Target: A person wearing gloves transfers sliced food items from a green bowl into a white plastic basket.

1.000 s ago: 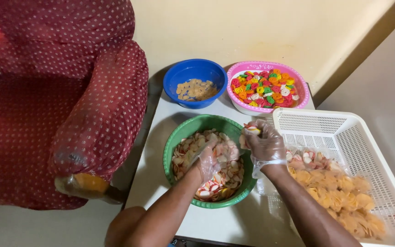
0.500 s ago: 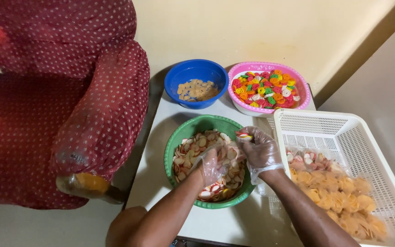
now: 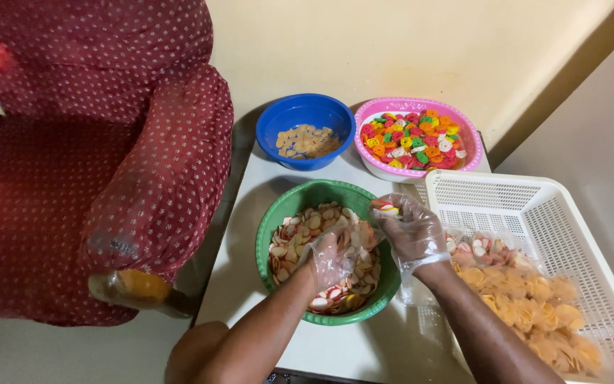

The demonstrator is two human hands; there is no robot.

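Clear plastic gloves cover both hands, thin enough to show the fingers through them, which would keep the food clean while it is handled. Nearest the front edge of the white table [image 3: 364, 348], the two bare forearms come up from below and meet over the green bowl [image 3: 278, 235], which sits in the middle of the tabletop, within easy reach of both arms.

The left hand [image 3: 332, 259] lies low inside the bowl, its fingers curled loosely down into the heap of pale round crackers with red rims [image 3: 307, 227]; whether it has closed on any I cannot tell. The right hand [image 3: 413, 231] hovers at the bowl's right rim, its fingertips pinched together on a small stack of crackers [image 3: 386, 208] lifted clear of the heap, on the side towards the basket.

Along the table's right edge, partly overhanging it, stands a white slotted basket [image 3: 534, 206]. In its near half lie filled clear bags: orange-yellow chips [image 3: 534, 306] towards the front and a bag of the red-rimmed sort [image 3: 485, 249] just beside the right wrist.

Against the far edge, by the wall, two more bowls sit touching: a blue bowl [image 3: 278, 121] holding a few tan pieces, and a pink bowl [image 3: 456, 131] heaped with many-coloured crackers [image 3: 413, 139]. To the left of the table stands a dark red dotted armchair [image 3: 108, 156].
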